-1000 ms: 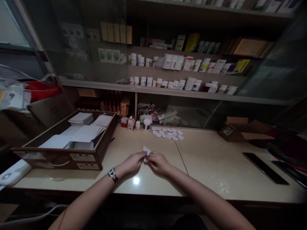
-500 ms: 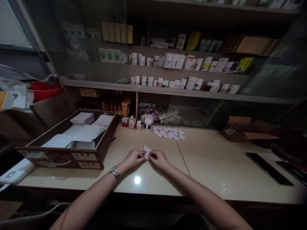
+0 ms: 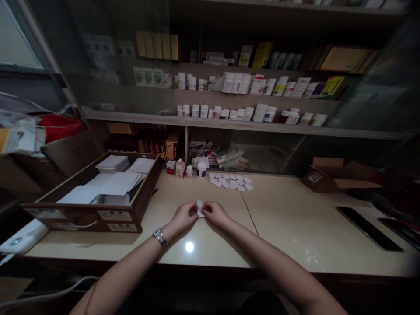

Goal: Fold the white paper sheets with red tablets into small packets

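A small white piece of paper [image 3: 200,205], folded to a point at the top, stands between my fingertips just above the counter [image 3: 210,245]. My left hand [image 3: 184,216] pinches its left side, thumb and forefinger closed. From the right, my right hand [image 3: 215,213] pinches the same paper. The fingers cover most of its lower part. Beyond my hands lies a cluster of small folded white papers [image 3: 232,182]. Beside them stand a white jar with a blue label [image 3: 201,170], a small white bottle [image 3: 189,171] and two small boxes [image 3: 180,169].
To the left, a wooden drawer [image 3: 142,214] holds stacks of white paper sheets [image 3: 121,181]. An open cardboard box [image 3: 323,181] and a black phone [image 3: 367,227] lie on the right. Shelves [image 3: 210,124] with many medicine bottles rise behind the counter.
My right fingers have shifted slightly up and left along the folded paper. Both hands still hold it in nearly the same spot.
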`<state>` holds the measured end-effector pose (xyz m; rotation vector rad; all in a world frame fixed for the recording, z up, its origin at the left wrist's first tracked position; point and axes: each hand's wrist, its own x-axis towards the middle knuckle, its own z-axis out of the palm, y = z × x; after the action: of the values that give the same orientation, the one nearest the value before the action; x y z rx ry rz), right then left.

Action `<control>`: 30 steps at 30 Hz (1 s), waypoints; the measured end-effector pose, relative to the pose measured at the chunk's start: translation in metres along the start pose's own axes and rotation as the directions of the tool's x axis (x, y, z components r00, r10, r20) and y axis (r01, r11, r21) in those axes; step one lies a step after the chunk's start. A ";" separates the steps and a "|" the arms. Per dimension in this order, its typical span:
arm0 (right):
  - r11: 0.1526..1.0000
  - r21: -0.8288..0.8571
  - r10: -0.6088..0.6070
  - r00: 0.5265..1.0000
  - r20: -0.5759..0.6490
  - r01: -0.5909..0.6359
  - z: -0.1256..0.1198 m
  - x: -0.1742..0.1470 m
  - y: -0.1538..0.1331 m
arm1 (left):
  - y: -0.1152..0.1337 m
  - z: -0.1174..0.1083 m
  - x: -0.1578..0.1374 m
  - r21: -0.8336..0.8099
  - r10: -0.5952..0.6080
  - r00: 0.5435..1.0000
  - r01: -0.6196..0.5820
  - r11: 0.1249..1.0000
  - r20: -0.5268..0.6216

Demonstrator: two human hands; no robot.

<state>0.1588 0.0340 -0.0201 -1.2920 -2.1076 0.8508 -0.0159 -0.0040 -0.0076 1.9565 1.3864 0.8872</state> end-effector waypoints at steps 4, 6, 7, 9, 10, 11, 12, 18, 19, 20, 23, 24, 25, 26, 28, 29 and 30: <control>1.000 -0.001 0.019 1.000 -0.005 -0.019 0.002 0.002 0.002 | 0.001 0.000 -0.002 0.007 0.058 0.998 -0.058 0.998 -0.012; 1.000 0.007 0.027 1.000 -0.011 -0.027 0.003 0.003 0.004 | 0.001 -0.001 -0.003 0.038 0.105 0.994 -0.105 0.994 0.010; 0.999 0.015 0.030 0.999 -0.012 -0.030 0.003 0.004 0.004 | 0.000 -0.001 -0.004 0.060 0.123 0.992 -0.125 0.990 0.032; 0.999 0.037 0.033 0.999 -0.010 -0.033 0.004 0.006 0.005 | 0.000 -0.002 -0.006 0.103 0.159 0.983 -0.168 0.980 0.087; 0.998 0.044 0.034 0.999 -0.010 -0.034 0.003 0.007 0.005 | 0.000 -0.002 -0.006 0.126 0.182 0.977 -0.196 0.973 0.112; 0.998 0.046 0.037 0.999 -0.011 -0.036 0.003 0.007 0.004 | 0.000 -0.002 -0.007 0.152 0.210 0.969 -0.229 0.962 0.132; 0.998 0.041 0.039 0.999 -0.010 -0.038 0.002 0.007 0.003 | 0.001 -0.001 -0.008 0.181 0.238 0.960 -0.262 0.948 0.149; 0.951 -0.260 -0.192 0.979 -0.070 0.168 -0.005 -0.013 -0.011 | 0.009 -0.001 -0.012 0.337 0.263 0.947 -0.313 0.888 0.185; 0.904 -0.354 -0.280 0.958 -0.061 0.241 -0.006 -0.019 -0.013 | 0.009 -0.001 -0.012 0.352 0.266 0.945 -0.319 0.880 0.190; 0.847 -0.429 -0.357 0.934 -0.019 0.315 -0.007 -0.025 -0.015 | 0.009 0.000 -0.012 0.366 0.275 0.941 -0.330 0.870 0.195; 0.707 -0.538 -0.481 0.870 0.111 0.460 -0.008 -0.040 -0.017 | 0.004 0.003 -0.013 0.429 0.316 0.925 -0.377 0.821 0.208; 0.681 -0.555 -0.490 0.860 0.140 0.478 -0.009 -0.044 -0.017 | 0.002 0.005 -0.013 0.461 0.329 0.920 -0.391 0.797 0.212; 0.663 -0.570 -0.489 0.858 0.161 0.485 -0.009 -0.046 -0.017 | 0.000 0.006 -0.013 0.494 0.339 0.915 -0.402 0.771 0.217; 0.653 -0.584 -0.478 0.861 0.174 0.481 -0.010 -0.047 -0.017 | -0.001 0.007 -0.013 0.523 0.349 0.910 -0.414 0.745 0.222; 0.653 -0.605 -0.444 0.877 0.183 0.456 -0.012 -0.049 -0.016 | -0.003 0.007 -0.013 0.556 0.368 0.899 -0.437 0.708 0.238; 0.661 -0.609 -0.424 0.888 0.178 0.438 -0.013 -0.050 -0.016 | -0.003 0.007 -0.014 0.559 0.373 0.895 -0.444 0.700 0.244; 0.673 -0.609 -0.406 0.898 0.172 0.420 -0.014 -0.050 -0.017 | -0.002 0.006 -0.014 0.556 0.375 0.893 -0.449 0.699 0.249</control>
<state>0.1796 -0.0139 -0.0033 -0.9954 -2.6797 -0.0799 -0.0156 -0.0172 -0.0156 2.8503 1.2718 0.5162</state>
